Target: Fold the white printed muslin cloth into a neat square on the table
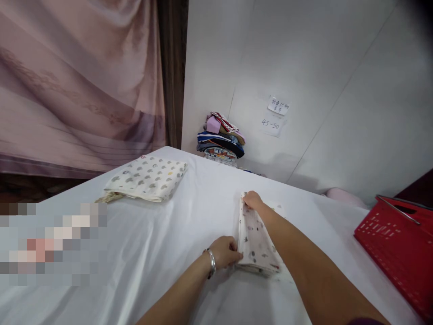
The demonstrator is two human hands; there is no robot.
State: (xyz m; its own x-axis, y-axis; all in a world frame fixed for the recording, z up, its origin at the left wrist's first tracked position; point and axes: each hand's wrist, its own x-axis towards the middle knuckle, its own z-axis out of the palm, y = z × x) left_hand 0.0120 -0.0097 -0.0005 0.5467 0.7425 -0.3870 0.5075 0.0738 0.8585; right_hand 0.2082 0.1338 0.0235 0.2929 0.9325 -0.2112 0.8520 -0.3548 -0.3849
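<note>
A folded white cloth point(255, 246) with small scattered prints lies on the white-covered table point(199, 212) in front of me. At its near left corner, my left hand point(223, 253), with a silver bracelet at the wrist, is closed with thumb and fingers pinching the edge. Farther away, my right hand point(253, 199) grips the far left corner, fingers bent over the fabric. The right forearm crosses above the cloth and hides part of its right side.
Left of my hands lies a second folded white cloth point(147, 178) with grey prints. A red basket point(395, 243) with a metal handle stands at the right. Piled folded fabrics point(221, 137) sit beyond the far edge. Paper notes point(272, 126) hang on the wall. A patch at left is pixelated.
</note>
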